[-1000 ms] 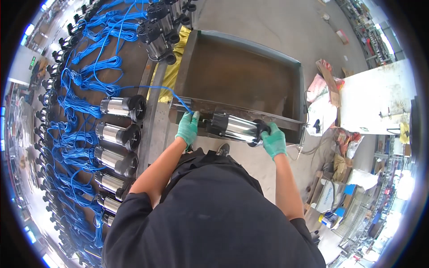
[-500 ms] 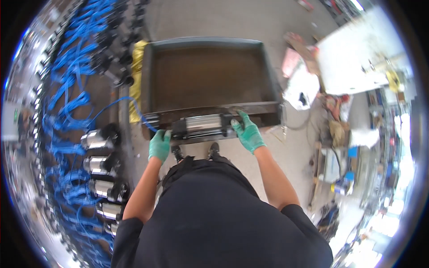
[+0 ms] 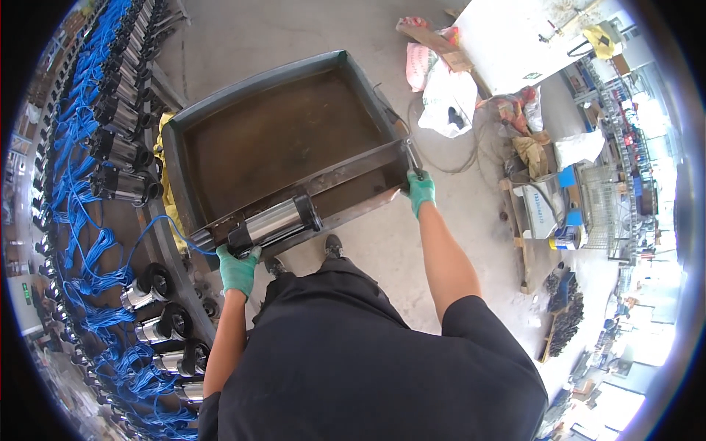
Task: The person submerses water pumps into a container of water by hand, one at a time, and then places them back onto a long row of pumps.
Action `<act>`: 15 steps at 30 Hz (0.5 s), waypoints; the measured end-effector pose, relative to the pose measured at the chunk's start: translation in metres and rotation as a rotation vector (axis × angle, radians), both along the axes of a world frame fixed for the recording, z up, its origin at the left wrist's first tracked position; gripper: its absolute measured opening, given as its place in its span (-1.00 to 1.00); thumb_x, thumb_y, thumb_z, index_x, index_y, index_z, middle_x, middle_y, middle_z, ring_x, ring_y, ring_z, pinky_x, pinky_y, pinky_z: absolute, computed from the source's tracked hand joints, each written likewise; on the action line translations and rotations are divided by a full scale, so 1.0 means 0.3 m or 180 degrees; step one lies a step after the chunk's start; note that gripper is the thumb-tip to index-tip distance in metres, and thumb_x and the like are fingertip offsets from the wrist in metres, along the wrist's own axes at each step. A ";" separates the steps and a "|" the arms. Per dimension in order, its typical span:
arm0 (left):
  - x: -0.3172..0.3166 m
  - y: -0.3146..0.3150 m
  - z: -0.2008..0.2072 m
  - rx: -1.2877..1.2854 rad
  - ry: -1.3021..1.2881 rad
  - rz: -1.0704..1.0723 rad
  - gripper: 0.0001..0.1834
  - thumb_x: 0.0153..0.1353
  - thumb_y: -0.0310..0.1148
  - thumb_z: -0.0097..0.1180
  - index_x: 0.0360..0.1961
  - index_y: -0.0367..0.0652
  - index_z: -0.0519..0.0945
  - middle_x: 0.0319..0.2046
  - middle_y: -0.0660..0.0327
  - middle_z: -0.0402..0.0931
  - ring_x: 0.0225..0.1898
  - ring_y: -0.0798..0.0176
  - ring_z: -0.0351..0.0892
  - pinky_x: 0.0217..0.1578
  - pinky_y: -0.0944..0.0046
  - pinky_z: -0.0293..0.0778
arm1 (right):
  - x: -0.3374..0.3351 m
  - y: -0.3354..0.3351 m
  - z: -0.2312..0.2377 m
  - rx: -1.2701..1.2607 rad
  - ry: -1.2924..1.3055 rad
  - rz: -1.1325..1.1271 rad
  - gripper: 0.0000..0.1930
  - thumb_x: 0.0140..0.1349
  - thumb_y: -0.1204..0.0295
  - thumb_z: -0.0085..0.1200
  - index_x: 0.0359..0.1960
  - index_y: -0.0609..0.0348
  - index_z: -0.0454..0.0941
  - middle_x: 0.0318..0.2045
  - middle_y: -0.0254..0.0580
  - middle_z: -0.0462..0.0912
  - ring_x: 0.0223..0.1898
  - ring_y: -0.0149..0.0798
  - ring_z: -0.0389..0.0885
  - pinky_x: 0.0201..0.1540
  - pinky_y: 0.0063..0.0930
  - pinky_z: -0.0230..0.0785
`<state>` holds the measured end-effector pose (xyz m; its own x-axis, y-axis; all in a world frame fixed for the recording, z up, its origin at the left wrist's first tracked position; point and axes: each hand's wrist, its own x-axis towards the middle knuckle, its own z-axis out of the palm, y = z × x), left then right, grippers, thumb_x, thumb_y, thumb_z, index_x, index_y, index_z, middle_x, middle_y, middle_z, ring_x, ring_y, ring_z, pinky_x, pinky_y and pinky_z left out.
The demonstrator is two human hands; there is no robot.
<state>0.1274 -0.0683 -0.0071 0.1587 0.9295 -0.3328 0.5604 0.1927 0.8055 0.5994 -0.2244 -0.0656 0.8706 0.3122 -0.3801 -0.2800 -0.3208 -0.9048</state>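
Note:
A silver cylindrical pump (image 3: 273, 222) with black ends lies aslant along the near ledge of a metal tank (image 3: 262, 76). My left hand (image 3: 237, 273), in a green glove, grips the pump's left end; its fingertips are partly hidden. A blue cable (image 3: 163, 219) runs from beside that end toward the left. My gloved right hand (image 3: 421, 192) is at the tank's near right corner, closed around the dark end of a slim tool with a shiny metal shaft (image 3: 412, 153). Murky brownish liquid seems to fill the tank.
On the left, a long rack holds several similar pumps (image 3: 163, 325) and bundled blue cables (image 3: 103, 246). Yellow cloth (image 3: 170, 192) hangs by the tank's left side. White bags (image 3: 450, 99), a loose hose (image 3: 471, 163) and a wooden pallet (image 3: 520, 253) stand or lie to the right.
My right hand has left the pump's right end and moved right to the slim tool. My left hand stays at the pump's left end. The view has turned, so the tank appears tilted.

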 end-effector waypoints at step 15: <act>-0.005 0.012 0.017 -0.0028 -0.0195 -0.0084 -0.35 0.05 -0.43 0.52 0.03 -0.24 0.31 -0.13 0.15 0.56 -0.15 0.25 0.51 -0.03 0.25 0.48 | -0.398 0.157 0.317 -0.0418 0.0178 0.2791 -0.79 0.42 0.40 0.07 0.02 0.12 0.60 -0.36 -0.40 0.59 -0.40 -0.50 0.43 -0.33 -0.50 0.35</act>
